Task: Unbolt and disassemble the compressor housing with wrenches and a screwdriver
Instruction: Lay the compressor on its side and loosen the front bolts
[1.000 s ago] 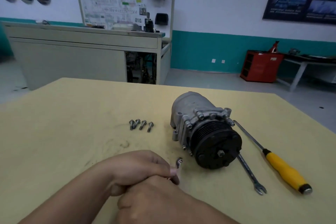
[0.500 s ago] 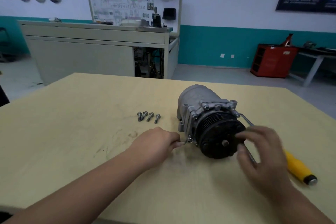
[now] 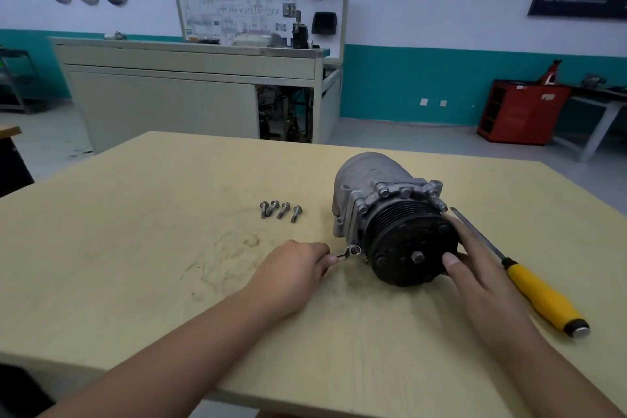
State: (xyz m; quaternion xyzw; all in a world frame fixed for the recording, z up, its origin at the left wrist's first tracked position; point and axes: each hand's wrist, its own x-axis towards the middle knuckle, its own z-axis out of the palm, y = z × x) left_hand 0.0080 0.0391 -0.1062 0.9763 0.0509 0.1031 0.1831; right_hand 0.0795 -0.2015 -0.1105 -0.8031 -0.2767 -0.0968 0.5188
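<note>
The grey compressor (image 3: 369, 187) lies on its side on the yellow table (image 3: 135, 214), its black pulley (image 3: 407, 248) facing me. My left hand (image 3: 291, 268) is closed around a small wrench (image 3: 347, 253), whose ring end sits on a bolt at the lower left of the housing flange. My right hand (image 3: 475, 268) rests against the right side of the pulley, thumb on its face and fingers spread around the rim. Several removed bolts (image 3: 281, 210) lie in a row left of the compressor.
A yellow-handled screwdriver (image 3: 539, 295) lies on the table to the right of my right hand. The table's near edge runs across the bottom. A grey workbench (image 3: 190, 92) and a red cabinet (image 3: 519, 115) stand in the room behind.
My hands have separated. The left one carried the wrench up to the flange bolt, and the right one went to the pulley and now grips its right side.
</note>
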